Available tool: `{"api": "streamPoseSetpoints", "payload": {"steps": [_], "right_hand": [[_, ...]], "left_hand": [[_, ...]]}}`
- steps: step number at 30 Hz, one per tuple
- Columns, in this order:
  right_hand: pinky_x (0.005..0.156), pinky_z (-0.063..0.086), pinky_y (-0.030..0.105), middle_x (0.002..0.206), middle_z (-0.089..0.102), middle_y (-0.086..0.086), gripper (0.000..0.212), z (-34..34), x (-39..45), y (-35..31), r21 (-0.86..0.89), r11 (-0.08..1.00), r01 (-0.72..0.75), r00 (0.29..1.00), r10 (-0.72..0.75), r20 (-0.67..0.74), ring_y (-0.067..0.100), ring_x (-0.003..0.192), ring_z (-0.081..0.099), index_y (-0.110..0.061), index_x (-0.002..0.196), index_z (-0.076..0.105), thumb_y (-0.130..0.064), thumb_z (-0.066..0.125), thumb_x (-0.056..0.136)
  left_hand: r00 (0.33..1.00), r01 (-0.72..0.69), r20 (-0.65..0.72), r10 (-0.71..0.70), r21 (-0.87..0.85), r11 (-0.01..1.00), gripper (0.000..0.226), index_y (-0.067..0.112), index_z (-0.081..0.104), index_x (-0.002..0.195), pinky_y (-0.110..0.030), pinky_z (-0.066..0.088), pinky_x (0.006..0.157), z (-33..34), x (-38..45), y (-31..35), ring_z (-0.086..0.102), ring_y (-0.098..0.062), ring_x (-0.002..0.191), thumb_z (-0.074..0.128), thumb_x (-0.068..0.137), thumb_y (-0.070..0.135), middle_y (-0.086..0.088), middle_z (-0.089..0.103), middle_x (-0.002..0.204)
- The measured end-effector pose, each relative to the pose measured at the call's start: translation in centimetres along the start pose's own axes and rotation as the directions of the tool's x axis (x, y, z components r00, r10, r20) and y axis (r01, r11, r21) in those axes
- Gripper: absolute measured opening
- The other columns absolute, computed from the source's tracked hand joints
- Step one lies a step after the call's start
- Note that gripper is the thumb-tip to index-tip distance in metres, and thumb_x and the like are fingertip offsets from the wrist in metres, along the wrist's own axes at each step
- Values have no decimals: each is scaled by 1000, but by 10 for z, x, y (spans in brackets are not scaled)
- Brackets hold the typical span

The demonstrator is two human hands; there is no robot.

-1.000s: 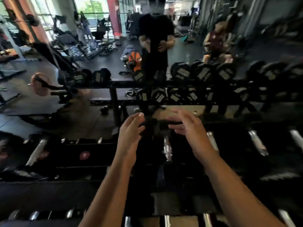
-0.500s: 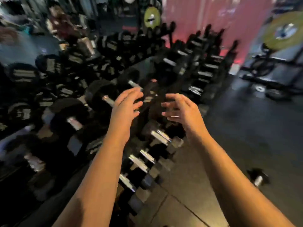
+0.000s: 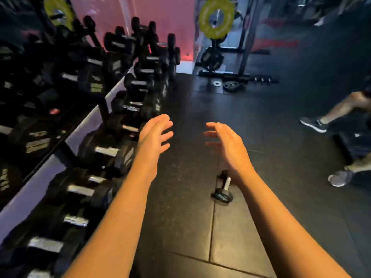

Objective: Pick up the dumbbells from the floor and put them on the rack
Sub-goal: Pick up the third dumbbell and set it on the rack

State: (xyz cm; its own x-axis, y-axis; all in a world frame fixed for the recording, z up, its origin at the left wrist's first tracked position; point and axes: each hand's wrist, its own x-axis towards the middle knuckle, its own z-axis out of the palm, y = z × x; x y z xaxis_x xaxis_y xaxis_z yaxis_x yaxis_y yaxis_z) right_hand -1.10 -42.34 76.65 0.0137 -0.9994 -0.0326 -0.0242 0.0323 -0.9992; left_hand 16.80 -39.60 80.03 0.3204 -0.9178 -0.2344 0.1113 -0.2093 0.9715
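A small black dumbbell [image 3: 223, 187] with a silver handle lies on the dark rubber floor, partly hidden behind my right wrist. My right hand [image 3: 226, 145] hovers above it, fingers apart and empty. My left hand [image 3: 154, 135] is held out at the same height, open and empty, beside the dumbbell rack [image 3: 46, 177]. The rack runs along the left side, and rows of black dumbbells with silver handles fill its tiers.
A person's legs in grey shoes [image 3: 339, 177] stand at the right by a black step platform [image 3: 353, 143]. At the back, a squat stand holds a yellow weight plate [image 3: 216, 18], and loose plates [image 3: 230, 86] lie on the floor.
The view has swung right, away from facing the rack and onto the open floor. The floor dumbbell now sits under my right wrist. Both hands stay open and raised.
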Motion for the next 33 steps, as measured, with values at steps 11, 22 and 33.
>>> {"api": "streamPoseSetpoints", "payload": {"steps": [11, 22, 33], "right_hand": [[111, 42, 35, 139, 65, -2, 38, -160, 129, 68, -292, 953, -86, 996, 91, 1, 15, 130, 59, -32, 139, 60, -45, 42, 109], [106, 39, 33, 142, 50, -16, 48, -229, 312, 130, -455, 881, -128, 956, 232, 180, 13, 134, 52, -37, 148, 48, -56, 43, 104], [111, 41, 36, 151, 56, -2, 48, -260, 433, 238, -442, 883, -160, 843, 355, 405, 19, 135, 56, -33, 152, 47, -48, 46, 106]], "left_hand": [[966, 230, -94, -241, -109, 967, 77, 33, 21, 171, -54, 33, 124, 180, 88, -55, 40, -29, 156, 51, 106, 61, -4, 33, 175], [879, 278, -292, -377, -328, 903, 79, 34, 15, 172, -50, 28, 125, 287, 214, -122, 30, -27, 161, 53, 106, 57, -2, 22, 179], [650, 267, -570, -502, -447, 854, 86, 32, 19, 172, -48, 26, 126, 345, 270, -210, 32, -29, 160, 61, 102, 60, -6, 28, 177]]}}
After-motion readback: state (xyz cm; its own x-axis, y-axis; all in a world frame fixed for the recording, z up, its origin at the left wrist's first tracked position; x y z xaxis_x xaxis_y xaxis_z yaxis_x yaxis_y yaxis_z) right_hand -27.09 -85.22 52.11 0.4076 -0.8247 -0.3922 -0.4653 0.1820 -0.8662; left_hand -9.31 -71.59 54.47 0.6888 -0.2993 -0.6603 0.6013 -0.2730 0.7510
